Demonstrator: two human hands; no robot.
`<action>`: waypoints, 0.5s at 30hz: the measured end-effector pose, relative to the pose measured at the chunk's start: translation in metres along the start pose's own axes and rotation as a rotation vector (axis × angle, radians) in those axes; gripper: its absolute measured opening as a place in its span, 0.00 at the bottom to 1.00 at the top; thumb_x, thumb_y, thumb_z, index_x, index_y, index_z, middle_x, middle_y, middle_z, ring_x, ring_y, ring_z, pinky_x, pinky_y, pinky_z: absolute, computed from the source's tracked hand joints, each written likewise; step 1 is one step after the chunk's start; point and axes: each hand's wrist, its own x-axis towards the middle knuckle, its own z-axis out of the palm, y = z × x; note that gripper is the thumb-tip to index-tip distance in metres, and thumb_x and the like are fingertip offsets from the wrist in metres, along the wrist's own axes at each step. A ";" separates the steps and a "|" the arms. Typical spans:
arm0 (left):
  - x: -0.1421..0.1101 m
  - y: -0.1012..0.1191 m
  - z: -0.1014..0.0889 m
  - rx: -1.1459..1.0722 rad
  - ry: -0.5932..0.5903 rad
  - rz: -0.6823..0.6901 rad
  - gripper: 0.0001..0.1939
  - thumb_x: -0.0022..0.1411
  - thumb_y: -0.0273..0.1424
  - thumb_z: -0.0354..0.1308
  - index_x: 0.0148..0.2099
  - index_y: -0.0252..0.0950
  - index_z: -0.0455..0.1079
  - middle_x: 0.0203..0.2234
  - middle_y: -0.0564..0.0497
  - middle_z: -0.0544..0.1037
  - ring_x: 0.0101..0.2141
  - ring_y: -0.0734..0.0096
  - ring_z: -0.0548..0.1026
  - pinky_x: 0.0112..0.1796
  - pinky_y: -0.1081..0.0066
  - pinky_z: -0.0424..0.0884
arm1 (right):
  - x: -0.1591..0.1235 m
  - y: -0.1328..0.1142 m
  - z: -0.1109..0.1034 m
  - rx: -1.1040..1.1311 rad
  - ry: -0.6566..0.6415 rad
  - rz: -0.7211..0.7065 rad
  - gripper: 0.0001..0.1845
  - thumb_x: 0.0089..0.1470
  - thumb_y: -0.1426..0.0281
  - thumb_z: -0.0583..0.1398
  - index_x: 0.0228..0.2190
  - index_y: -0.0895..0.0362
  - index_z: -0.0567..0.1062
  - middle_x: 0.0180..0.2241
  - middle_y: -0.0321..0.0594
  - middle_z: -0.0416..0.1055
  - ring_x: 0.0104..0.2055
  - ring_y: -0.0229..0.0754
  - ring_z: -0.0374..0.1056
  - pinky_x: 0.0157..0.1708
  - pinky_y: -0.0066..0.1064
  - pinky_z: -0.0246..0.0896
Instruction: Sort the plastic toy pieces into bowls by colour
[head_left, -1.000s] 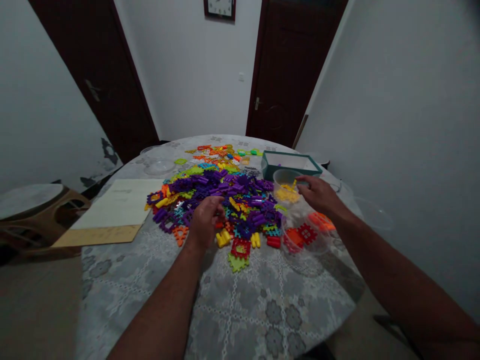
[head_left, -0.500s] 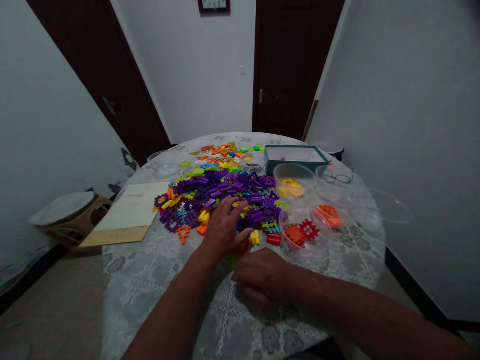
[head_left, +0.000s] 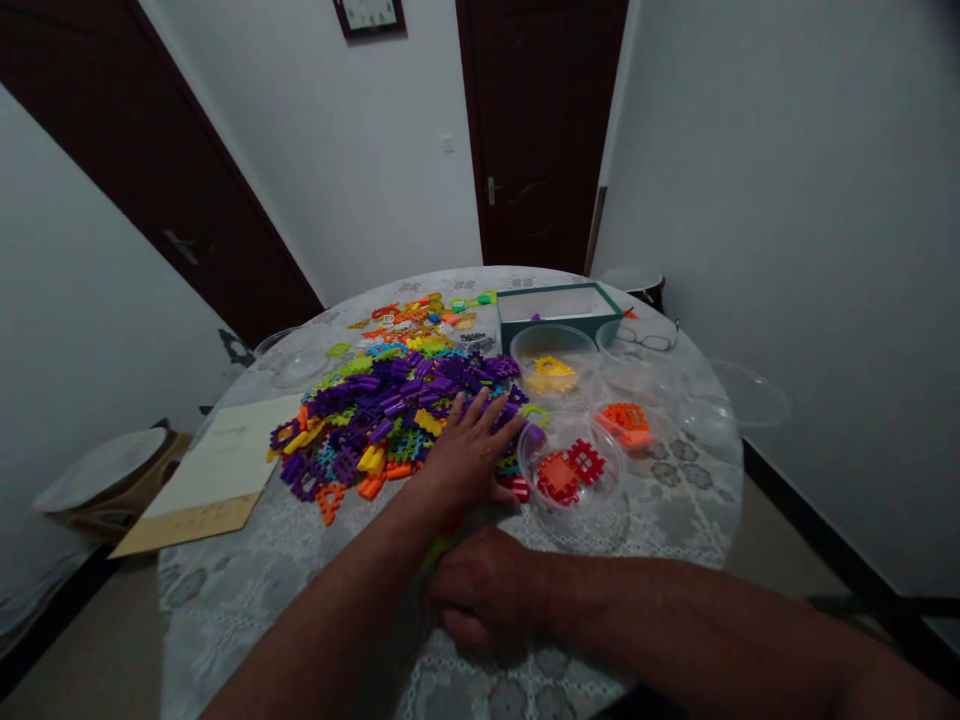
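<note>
A mixed heap of plastic building pieces (head_left: 405, 385), mostly purple, lies on the table. My left hand (head_left: 469, 450) rests over the heap's near right edge, palm down with its fingers spread. Beside its thumb is a red piece (head_left: 517, 487). Closer to me, my right hand (head_left: 487, 585) is curled near the tabletop; whatever its fingers may hold is hidden. A yellow-green piece (head_left: 442, 548) shows partly at its knuckles. Just right of my left hand stands a clear round tub (head_left: 617, 475) with red pieces (head_left: 585, 462) inside.
Another clear tub (head_left: 517, 350) holds yellow pieces, and orange pieces (head_left: 626, 425) sit to its right. Behind are a green-edged box (head_left: 559, 308) and eyeglasses (head_left: 654, 342). A paper sheet (head_left: 225, 450) overhangs the table's left edge. Clear lids (head_left: 296, 368) lie at the far left.
My left hand has slid right across the heap, nearer the tub of red pieces. My right hand stays curled in about the same place. The whole view has turned slightly.
</note>
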 end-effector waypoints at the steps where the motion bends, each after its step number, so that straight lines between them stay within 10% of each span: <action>1: 0.005 -0.002 0.001 0.001 -0.034 0.025 0.67 0.40 0.64 0.74 0.76 0.44 0.57 0.76 0.35 0.54 0.74 0.30 0.46 0.69 0.34 0.32 | 0.001 0.000 -0.001 0.004 0.003 0.012 0.04 0.53 0.68 0.59 0.29 0.54 0.73 0.28 0.36 0.76 0.28 0.40 0.69 0.25 0.30 0.57; 8: 0.034 -0.014 0.003 -0.038 -0.209 0.181 0.56 0.45 0.59 0.73 0.73 0.47 0.63 0.74 0.36 0.57 0.73 0.31 0.49 0.68 0.32 0.35 | 0.002 0.000 -0.002 0.021 0.007 0.061 0.07 0.57 0.66 0.60 0.33 0.55 0.76 0.31 0.36 0.79 0.29 0.40 0.70 0.25 0.29 0.56; 15: 0.035 -0.016 -0.007 -0.153 -0.133 0.137 0.45 0.49 0.51 0.74 0.68 0.46 0.69 0.66 0.36 0.69 0.67 0.29 0.61 0.67 0.30 0.37 | 0.001 -0.002 -0.004 0.065 0.024 0.091 0.10 0.60 0.65 0.59 0.39 0.54 0.79 0.33 0.36 0.80 0.32 0.40 0.73 0.26 0.29 0.58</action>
